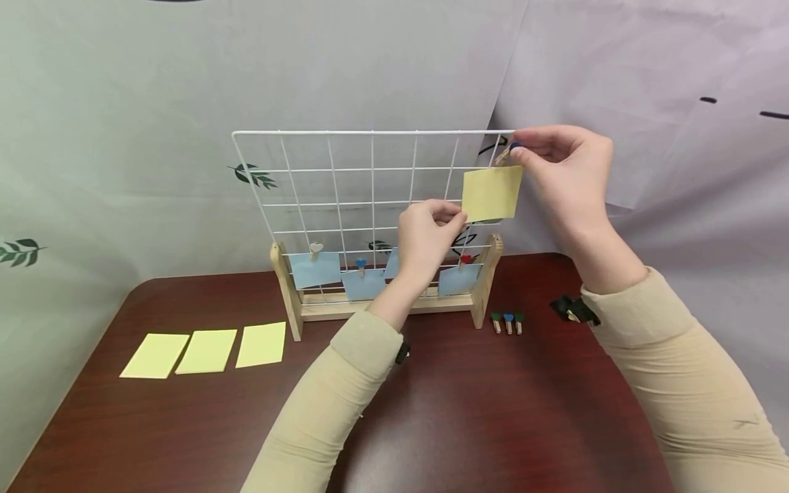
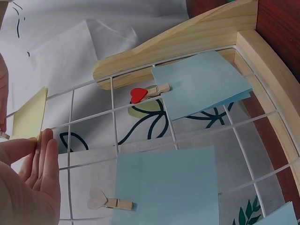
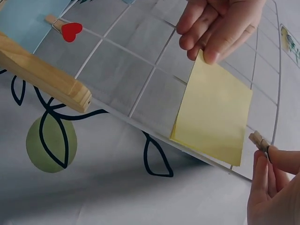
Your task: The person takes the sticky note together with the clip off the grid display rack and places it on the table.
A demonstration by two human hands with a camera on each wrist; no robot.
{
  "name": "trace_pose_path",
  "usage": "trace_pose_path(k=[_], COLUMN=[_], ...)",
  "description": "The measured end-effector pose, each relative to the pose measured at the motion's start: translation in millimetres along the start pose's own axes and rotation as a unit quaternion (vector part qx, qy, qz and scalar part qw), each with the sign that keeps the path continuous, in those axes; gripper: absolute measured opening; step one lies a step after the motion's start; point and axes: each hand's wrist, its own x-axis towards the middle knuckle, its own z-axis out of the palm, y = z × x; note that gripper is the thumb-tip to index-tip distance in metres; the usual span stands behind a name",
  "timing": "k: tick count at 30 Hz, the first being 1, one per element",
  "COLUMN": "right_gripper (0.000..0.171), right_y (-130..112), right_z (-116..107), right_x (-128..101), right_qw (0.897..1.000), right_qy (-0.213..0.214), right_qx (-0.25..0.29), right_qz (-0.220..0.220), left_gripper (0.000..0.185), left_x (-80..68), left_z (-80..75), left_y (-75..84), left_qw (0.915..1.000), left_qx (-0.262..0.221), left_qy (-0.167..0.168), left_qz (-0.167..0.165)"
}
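The yellow note (image 1: pixel 492 194) was pinched at its lower corner by the left hand (image 1: pixel 425 236), steadied vs. the grid (image 1: pixel 345 185); the clothespin (image 1: pixel 507 153) was squeezed betw. right hand (image 1: pixel 564 178) fingertips at the top edge, prob. for clipping.

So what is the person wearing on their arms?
Both arms have long, soft-looking beige sleeves that end at the wrists with a folded cuff. The left hand and right hand are bare, with no gloves. A small black strap peeks out by the left cuff.
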Motion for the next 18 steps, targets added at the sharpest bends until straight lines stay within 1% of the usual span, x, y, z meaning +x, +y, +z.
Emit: trace_pose_path(k=[4, 11, 15, 18], right_gripper=[0.018, 0.017, 0.016, 0.016], right_y=[2, 8, 10, 12], right_z=[-1, -7, -11, -14], right_x=[-2, -9, -14, -18], right_qw=[1.000, 0.994, 0.992, 0.993], right_qy=[-0.007, -0.024, -0.031, -0.036], right_qx=[0.021, 0.105, 0.117, 0.113], right_qz=[0.006, 0.020, 0.024, 0.026], left_gripper=[0.013, 0.013, 0.014, 0.014], left_x=[-0.5, -5.2, -10.0, -13.8], left_z=[-2.3, -11.2, -16.1, -20.4], left_y=[-2.5, -3.5, -5.1, -7.7], left_qw=[0.9999, 0.9991, 0.9985, 0.9979], left_qx=[-0.015, -0.038, -0.047, -0.056], left_qy=[-0.003, -0.015, -0.021, -0.024], left_qz=[-0.003, -0.012, -0.017, -0.023])
